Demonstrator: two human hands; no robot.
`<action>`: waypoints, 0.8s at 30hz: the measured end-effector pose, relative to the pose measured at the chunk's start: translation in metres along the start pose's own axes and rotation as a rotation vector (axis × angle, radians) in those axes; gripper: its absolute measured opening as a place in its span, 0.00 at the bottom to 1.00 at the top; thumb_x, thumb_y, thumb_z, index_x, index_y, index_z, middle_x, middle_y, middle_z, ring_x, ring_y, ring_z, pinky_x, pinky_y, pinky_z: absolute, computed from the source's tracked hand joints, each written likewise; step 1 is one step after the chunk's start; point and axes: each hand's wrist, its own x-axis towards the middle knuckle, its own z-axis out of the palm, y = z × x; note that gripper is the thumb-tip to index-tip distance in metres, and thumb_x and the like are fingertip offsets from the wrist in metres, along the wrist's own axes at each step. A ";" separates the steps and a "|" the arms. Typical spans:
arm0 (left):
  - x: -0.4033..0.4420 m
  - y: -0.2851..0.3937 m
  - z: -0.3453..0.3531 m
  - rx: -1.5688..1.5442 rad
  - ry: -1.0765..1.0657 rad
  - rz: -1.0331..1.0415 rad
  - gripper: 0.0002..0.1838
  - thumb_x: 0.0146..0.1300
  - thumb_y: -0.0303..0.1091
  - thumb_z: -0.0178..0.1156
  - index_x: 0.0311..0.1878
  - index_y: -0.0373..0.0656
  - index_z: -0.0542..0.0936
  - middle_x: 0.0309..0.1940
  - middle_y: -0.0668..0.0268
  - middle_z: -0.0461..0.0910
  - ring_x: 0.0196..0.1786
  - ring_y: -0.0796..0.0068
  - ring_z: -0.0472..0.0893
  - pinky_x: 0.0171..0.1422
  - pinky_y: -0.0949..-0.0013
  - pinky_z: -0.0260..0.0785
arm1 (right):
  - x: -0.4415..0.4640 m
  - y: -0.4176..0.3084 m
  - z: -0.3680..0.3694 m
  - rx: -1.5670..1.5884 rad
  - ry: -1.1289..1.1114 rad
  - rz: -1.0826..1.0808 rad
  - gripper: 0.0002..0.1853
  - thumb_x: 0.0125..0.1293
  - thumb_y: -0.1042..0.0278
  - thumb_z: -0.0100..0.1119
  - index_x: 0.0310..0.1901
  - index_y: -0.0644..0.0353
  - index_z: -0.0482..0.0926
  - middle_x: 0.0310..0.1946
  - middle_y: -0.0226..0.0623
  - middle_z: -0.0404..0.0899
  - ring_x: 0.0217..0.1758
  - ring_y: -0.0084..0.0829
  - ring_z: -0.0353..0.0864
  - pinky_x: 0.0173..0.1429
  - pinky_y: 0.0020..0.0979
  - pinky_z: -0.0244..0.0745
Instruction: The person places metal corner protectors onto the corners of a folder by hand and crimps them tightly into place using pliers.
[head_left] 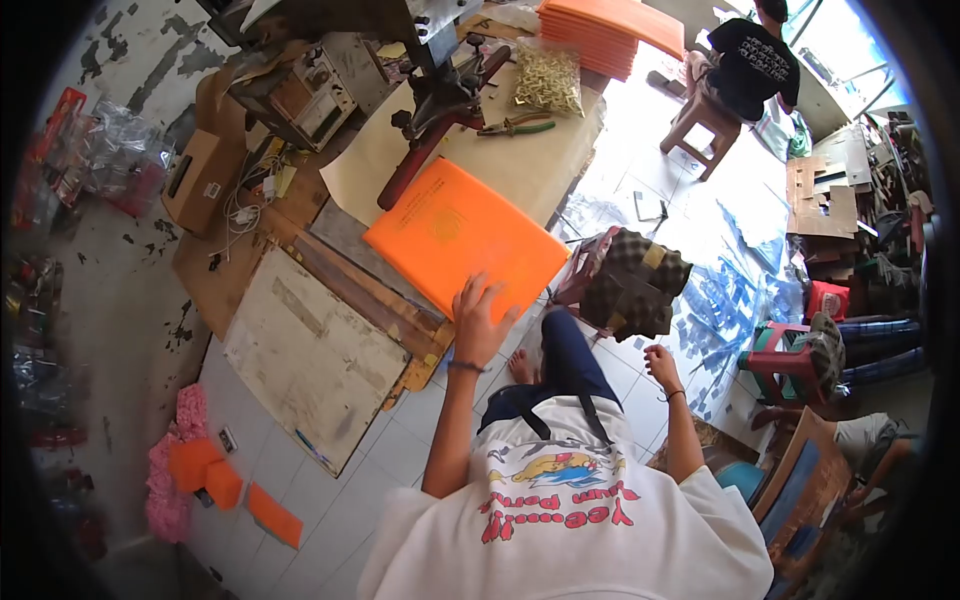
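Note:
My left hand (pixel 482 320) lies with spread fingers on the near edge of an orange folder (pixel 470 240) with a faint printed emblem. The folder rests on the workbench, its far corner beside the dark red bar (pixel 425 155) of a press. My right hand (pixel 661 368) hangs in the air to the right, over the floor; its fingers are curled loosely and nothing shows in them. A checkered cushioned stool (pixel 635 285) stands just beyond it. Green-handled pliers (pixel 517 125) and a bag of small brass-coloured pieces (pixel 547 80) lie behind the folder.
Orange folders (pixel 610 35) are stacked at the back. A control box (pixel 310 95) and a cardboard box (pixel 205 180) stand left. A worn board (pixel 310 350) extends from the bench. A person in black (pixel 755 65) sits at the back right; another person's limbs show at the lower right.

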 end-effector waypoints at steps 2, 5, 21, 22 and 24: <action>0.029 -0.013 0.025 0.145 -0.021 0.019 0.30 0.61 0.55 0.65 0.63 0.51 0.76 0.71 0.52 0.64 0.75 0.49 0.59 0.76 0.38 0.46 | 0.027 -0.007 0.007 -0.084 -0.004 0.019 0.10 0.70 0.66 0.53 0.48 0.58 0.79 0.33 0.30 0.79 0.32 0.23 0.79 0.33 0.30 0.78; 0.060 -0.018 0.044 0.281 -0.030 0.026 0.34 0.61 0.62 0.61 0.67 0.57 0.73 0.75 0.53 0.56 0.78 0.46 0.53 0.76 0.30 0.38 | 0.061 -0.027 0.016 -0.123 -0.038 0.046 0.10 0.70 0.65 0.54 0.48 0.57 0.80 0.32 0.29 0.79 0.32 0.24 0.80 0.33 0.31 0.80; 0.095 -0.014 0.060 0.427 0.024 -0.291 0.35 0.61 0.59 0.62 0.71 0.64 0.71 0.79 0.60 0.53 0.80 0.52 0.53 0.77 0.30 0.36 | 0.259 -0.045 0.022 -0.640 -0.134 0.391 0.27 0.65 0.56 0.57 0.64 0.53 0.68 0.58 0.59 0.70 0.60 0.54 0.73 0.63 0.49 0.69; 0.103 -0.015 0.065 0.423 0.058 -0.311 0.34 0.61 0.58 0.62 0.71 0.63 0.72 0.79 0.60 0.54 0.79 0.51 0.54 0.78 0.31 0.36 | 0.287 -0.061 0.016 -0.702 -0.210 0.406 0.25 0.66 0.55 0.56 0.62 0.52 0.70 0.56 0.56 0.72 0.57 0.51 0.74 0.60 0.47 0.70; 0.116 -0.008 0.065 0.424 0.090 -0.396 0.33 0.62 0.58 0.62 0.69 0.62 0.73 0.78 0.59 0.56 0.79 0.51 0.55 0.78 0.33 0.37 | 0.340 -0.114 0.003 -0.904 -0.437 0.386 0.21 0.67 0.53 0.55 0.58 0.51 0.75 0.51 0.50 0.76 0.52 0.46 0.77 0.55 0.44 0.73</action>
